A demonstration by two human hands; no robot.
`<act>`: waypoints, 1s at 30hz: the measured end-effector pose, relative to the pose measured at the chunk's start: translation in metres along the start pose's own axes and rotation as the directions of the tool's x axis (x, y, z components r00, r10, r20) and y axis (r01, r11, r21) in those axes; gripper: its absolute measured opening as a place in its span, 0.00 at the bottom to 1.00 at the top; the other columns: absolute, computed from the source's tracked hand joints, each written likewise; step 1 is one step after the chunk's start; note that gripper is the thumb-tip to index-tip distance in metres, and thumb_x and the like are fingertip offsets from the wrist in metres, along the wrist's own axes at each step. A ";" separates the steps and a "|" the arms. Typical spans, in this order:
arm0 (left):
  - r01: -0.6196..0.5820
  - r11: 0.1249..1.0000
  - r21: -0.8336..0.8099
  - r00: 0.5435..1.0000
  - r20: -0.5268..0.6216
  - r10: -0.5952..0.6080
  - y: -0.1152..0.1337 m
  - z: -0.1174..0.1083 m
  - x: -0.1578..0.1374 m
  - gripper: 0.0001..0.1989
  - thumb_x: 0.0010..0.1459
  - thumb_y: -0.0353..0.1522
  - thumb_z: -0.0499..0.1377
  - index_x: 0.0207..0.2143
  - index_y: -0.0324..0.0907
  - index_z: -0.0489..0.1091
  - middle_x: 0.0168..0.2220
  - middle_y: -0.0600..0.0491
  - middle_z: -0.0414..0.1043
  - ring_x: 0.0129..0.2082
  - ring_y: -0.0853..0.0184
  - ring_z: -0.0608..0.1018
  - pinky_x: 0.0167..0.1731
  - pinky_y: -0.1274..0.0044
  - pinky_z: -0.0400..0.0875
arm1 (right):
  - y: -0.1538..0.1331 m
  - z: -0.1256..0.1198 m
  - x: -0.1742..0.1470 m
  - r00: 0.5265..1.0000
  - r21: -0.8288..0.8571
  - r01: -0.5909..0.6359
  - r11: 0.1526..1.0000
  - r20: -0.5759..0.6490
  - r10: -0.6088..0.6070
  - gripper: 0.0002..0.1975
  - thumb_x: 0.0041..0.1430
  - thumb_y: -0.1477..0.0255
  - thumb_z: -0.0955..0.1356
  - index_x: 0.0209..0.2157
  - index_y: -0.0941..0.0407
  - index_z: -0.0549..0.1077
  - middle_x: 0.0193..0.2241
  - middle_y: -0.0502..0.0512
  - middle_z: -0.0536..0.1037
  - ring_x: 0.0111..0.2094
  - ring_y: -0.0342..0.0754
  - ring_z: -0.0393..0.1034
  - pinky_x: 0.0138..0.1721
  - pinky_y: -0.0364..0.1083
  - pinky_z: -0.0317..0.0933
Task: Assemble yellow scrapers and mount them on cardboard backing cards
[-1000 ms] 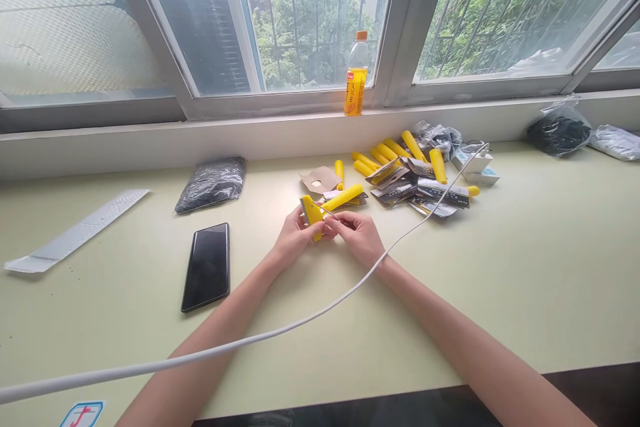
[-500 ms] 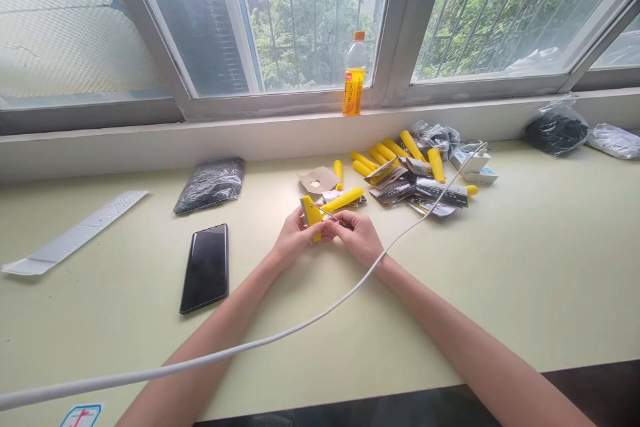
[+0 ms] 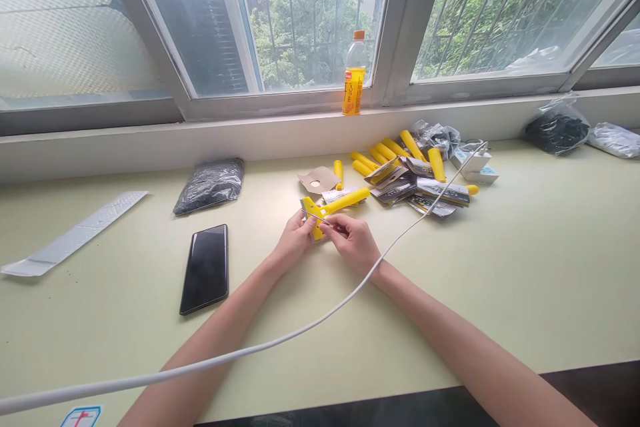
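Note:
My left hand (image 3: pixel 294 240) is closed on the head of a yellow scraper (image 3: pixel 345 201), whose handle points right and away from me. In my right hand (image 3: pixel 356 240) is a thin screwdriver (image 3: pixel 327 222) with a dark red and black handle, gripped between thumb and fingers. Its metal shaft crosses the scraper's head, and the tip lies close to my left thumb. Whether the tip sits in a screw is too small to tell. Just beyond the hands lie a piece of brown cardboard (image 3: pixel 319 180) with a hole and another yellow handle (image 3: pixel 339 175).
Several yellow scrapers in dark card sleeves (image 3: pixel 395 185) are heaped behind my right hand. A white cable (image 3: pixel 300 331) hangs across the view, in front of my forearms. A black phone (image 3: pixel 204 269) and a dark plastic packet (image 3: pixel 210 185) lie left. An orange-capped bottle (image 3: pixel 354 83) stands by the window.
The screwdriver has swung to a flatter angle, its tip now lower and nearer my left thumb. My right hand has shifted slightly, and the scraper has turned a little, its handle reaching farther right.

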State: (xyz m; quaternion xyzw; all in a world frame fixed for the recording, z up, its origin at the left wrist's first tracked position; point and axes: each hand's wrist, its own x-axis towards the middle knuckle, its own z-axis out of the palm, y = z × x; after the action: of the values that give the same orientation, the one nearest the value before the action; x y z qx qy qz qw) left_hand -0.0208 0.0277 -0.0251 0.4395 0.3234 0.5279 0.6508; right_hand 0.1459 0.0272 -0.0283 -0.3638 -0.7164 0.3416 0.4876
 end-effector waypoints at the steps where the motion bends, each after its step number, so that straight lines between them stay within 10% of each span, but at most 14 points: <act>1: 0.007 1.000 -0.014 1.000 -0.010 -0.007 0.000 0.000 0.000 0.24 0.57 0.41 0.69 0.53 0.40 0.70 0.55 0.42 0.77 0.51 0.54 0.82 0.55 0.58 0.78 | 0.000 0.001 0.000 1.000 -0.019 0.006 1.000 0.010 -0.006 0.11 0.66 0.64 0.69 0.36 0.58 0.79 0.29 0.53 0.78 0.25 0.44 0.64 0.28 0.44 0.59; 22: -0.198 0.936 0.291 0.974 -0.044 0.220 0.000 0.012 -0.003 0.20 0.63 0.41 0.62 0.54 0.41 0.69 0.55 0.45 0.75 0.52 0.58 0.79 0.56 0.66 0.73 | -0.004 0.001 0.000 0.998 -0.025 -0.059 0.998 0.022 0.060 0.10 0.65 0.66 0.68 0.33 0.57 0.77 0.29 0.52 0.77 0.27 0.44 0.66 0.30 0.44 0.60; 30: -0.194 0.912 0.361 0.972 -0.057 0.229 0.007 0.017 -0.008 0.16 0.63 0.38 0.62 0.51 0.41 0.73 0.35 0.50 0.78 0.40 0.59 0.80 0.49 0.67 0.77 | -0.003 0.002 0.000 0.986 0.050 -0.159 0.986 -0.045 0.161 0.13 0.60 0.60 0.72 0.34 0.55 0.70 0.30 0.53 0.78 0.29 0.48 0.73 0.30 0.45 0.64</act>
State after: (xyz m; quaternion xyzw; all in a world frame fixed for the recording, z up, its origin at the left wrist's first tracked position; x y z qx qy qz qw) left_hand -0.0108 0.0164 -0.0125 0.5551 0.3951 0.5496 0.4834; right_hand 0.1439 0.0256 -0.0265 -0.4172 -0.6646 0.3869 0.4843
